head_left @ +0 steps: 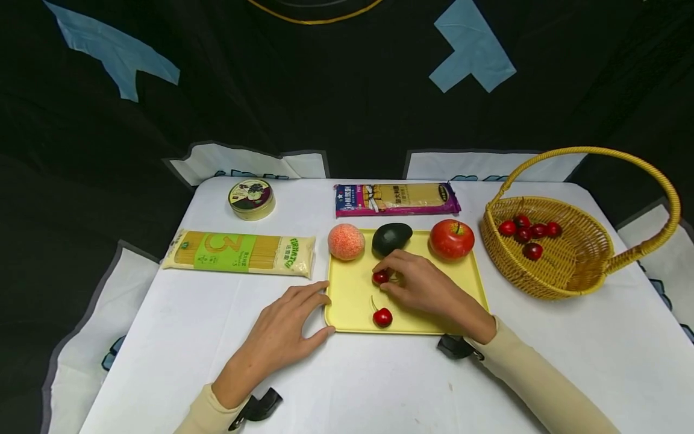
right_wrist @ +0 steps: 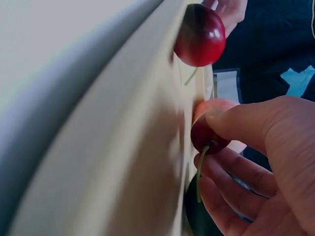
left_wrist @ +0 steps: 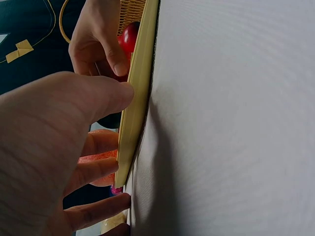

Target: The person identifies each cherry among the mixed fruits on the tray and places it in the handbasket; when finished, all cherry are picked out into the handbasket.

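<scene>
My right hand (head_left: 417, 283) pinches a dark red cherry (right_wrist: 205, 133) between thumb and fingers, low over the yellow tray (head_left: 349, 307). The cherry's green stem (right_wrist: 199, 182) hangs free in the right wrist view. A second cherry (head_left: 382, 317) with its stem lies near the tray's front edge. My left hand (head_left: 287, 328) rests at the tray's left edge, thumb at the front corner and fingertips along the rim, fingers spread. Behind the right hand, the tray bears a peach (head_left: 346, 242), a dark green avocado (head_left: 391, 239) and a red apple (head_left: 452, 239).
A yellow wicker basket (head_left: 547, 283) with a tall handle stands at the right, several cherries (head_left: 533, 251) inside. Left of the tray lies a spaghetti pack (head_left: 238, 252), with a round tin (head_left: 252, 199) behind it. A purple pasta pack (head_left: 397, 199) lies behind the tray.
</scene>
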Demonstrator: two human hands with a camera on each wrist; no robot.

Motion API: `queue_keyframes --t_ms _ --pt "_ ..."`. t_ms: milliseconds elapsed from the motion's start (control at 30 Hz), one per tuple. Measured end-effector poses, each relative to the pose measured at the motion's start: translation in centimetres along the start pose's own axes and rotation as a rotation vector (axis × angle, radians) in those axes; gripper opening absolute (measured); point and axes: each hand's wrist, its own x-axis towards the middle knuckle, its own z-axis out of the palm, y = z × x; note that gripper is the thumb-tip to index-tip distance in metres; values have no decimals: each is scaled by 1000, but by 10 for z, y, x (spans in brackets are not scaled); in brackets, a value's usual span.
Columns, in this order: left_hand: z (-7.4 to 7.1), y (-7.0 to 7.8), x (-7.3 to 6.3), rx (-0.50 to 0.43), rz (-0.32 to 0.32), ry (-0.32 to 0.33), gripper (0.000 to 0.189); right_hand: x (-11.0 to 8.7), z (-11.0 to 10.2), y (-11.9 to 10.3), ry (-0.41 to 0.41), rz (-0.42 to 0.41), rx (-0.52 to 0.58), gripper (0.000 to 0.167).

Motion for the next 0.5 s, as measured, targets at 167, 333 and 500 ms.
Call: queue_keyframes --t_ms 167,333,500 --pt "0 0 -1 9 2 4 47 -7 -13 4 67 -36 3 28" --pt "0 -1 -1 11 7 7 46 -14 -27 10 130 -60 -2 30" --pt "0 0 -1 13 6 8 47 -20 -41 16 190 -93 -13 28"
